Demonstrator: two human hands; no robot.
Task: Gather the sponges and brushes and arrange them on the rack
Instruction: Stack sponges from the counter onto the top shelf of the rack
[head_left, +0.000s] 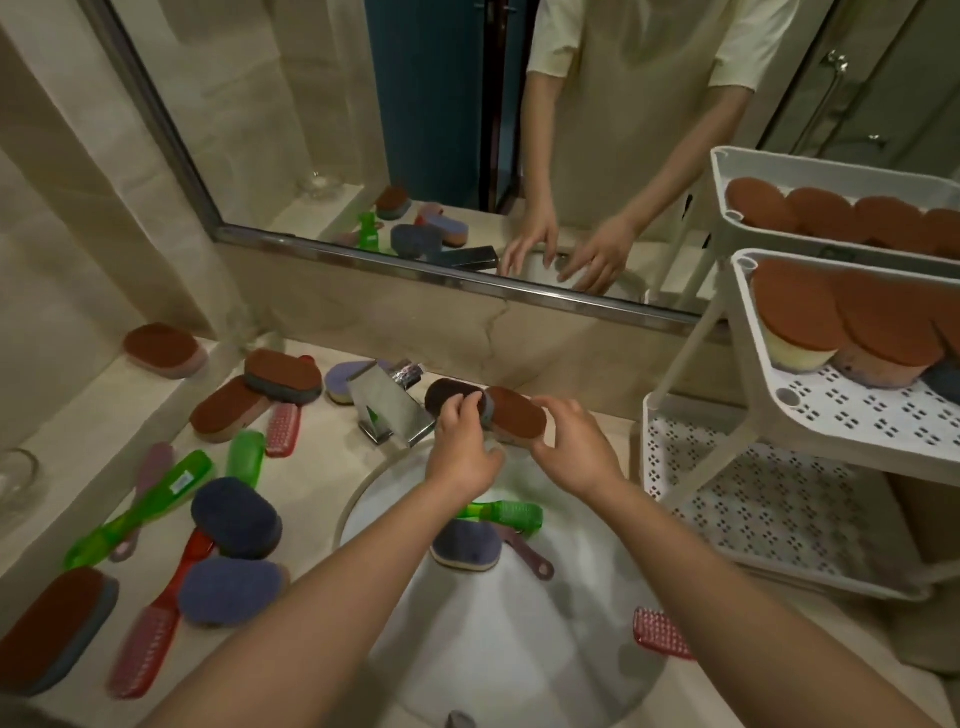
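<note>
In the centre of the frame both hands work behind the sink (519, 649), just right of the tap (387, 405). The left hand (462, 452) has its fingers curled over a dark sponge (448, 397) and grips it. The right hand (574, 449) holds with bent fingers the end of a brown sponge (517, 415), which lies touching the dark one. The rack (862, 415) stands at the right of the frame, and its upper shelf already carries a row of brown sponges (872, 322). To do this step well, I think each hand should close firmly on the sides of its sponge and lift straight up, so that the tap is not knocked. Then both sponges can be carried to the right and set on edge beside the row, not flat. A blue sponge (236, 517) and a red brush (150, 639), among others, wait at the lower left, and a green brush (506, 512) lies in the sink
</note>
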